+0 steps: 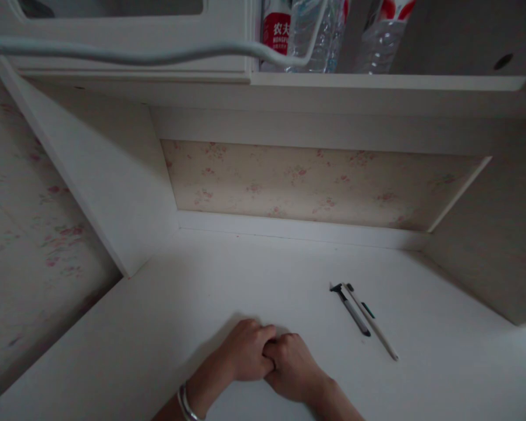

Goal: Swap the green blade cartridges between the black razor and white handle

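My left hand (251,351) and my right hand (293,363) rest together on the white desk near its front edge. Both are closed, with the curled fingers touching at the middle. No object shows between them; the palms are hidden. A silver bangle (184,403) circles my left wrist. To the right of my right hand, apart from it, lie a grey and black pen (354,313) and a longer white pen (374,327) with a dark green clip. The two pens lie side by side at a slant.
The white desk top (166,327) runs back to a floral wall panel (298,181). Side panels stand at left (109,152) and right (486,245). Overhead, a shelf (377,83) holds several plastic bottles (311,35). A white bent tube (158,57) crosses in front of the cabinet.
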The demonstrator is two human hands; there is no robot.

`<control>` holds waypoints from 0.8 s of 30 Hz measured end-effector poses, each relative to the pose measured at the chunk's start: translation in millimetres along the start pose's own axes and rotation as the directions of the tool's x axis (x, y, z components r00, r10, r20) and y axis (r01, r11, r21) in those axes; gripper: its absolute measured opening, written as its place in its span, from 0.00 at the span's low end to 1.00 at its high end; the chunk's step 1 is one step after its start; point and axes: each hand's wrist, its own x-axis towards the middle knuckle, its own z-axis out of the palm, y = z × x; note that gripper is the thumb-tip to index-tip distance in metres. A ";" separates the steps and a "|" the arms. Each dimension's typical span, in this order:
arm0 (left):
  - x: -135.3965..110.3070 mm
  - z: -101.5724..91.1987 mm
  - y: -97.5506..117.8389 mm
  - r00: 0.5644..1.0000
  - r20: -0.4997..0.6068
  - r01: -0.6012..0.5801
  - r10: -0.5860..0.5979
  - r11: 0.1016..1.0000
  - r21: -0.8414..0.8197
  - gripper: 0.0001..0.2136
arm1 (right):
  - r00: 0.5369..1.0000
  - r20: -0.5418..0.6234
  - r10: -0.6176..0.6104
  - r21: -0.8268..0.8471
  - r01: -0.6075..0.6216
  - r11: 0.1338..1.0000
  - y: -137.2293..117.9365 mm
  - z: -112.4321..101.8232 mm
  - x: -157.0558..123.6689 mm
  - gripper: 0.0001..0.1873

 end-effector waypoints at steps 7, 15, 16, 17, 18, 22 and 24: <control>0.6 2.4 -1.9 1.000 -0.019 -0.022 0.022 1.000 0.003 0.11 | 1.000 -0.017 -0.008 0.004 0.008 1.000 -0.8 -0.5 -1.0 0.11; 1.4 4.6 -2.6 0.999 -0.030 -0.020 0.020 1.000 0.000 0.10 | 1.000 -0.013 0.015 -0.014 -0.016 1.000 -0.4 1.4 0.1 0.10; 1.4 4.8 -2.9 0.999 -0.032 -0.018 0.018 1.000 0.001 0.10 | 1.000 -0.012 0.016 -0.014 -0.017 1.000 -0.3 1.6 0.2 0.10; 1.5 5.1 -3.2 0.999 -0.035 -0.017 0.017 1.000 0.001 0.09 | 1.000 -0.012 0.017 -0.013 -0.017 1.000 -0.3 1.7 0.3 0.11; 1.6 5.5 -3.6 0.999 -0.035 -0.019 0.019 1.000 0.001 0.09 | 1.000 -0.012 0.019 -0.010 -0.019 1.000 -0.3 1.8 0.4 0.11; 1.4 7.5 -4.8 0.999 -0.037 -0.034 0.034 0.999 0.007 0.10 | 1.000 -0.016 0.023 0.001 -0.023 1.000 -0.1 2.0 0.7 0.11; 1.1 8.3 -5.3 0.998 -0.042 -0.041 0.041 0.999 0.014 0.10 | 1.000 -0.011 0.018 0.000 -0.018 1.000 0.0 2.1 0.5 0.11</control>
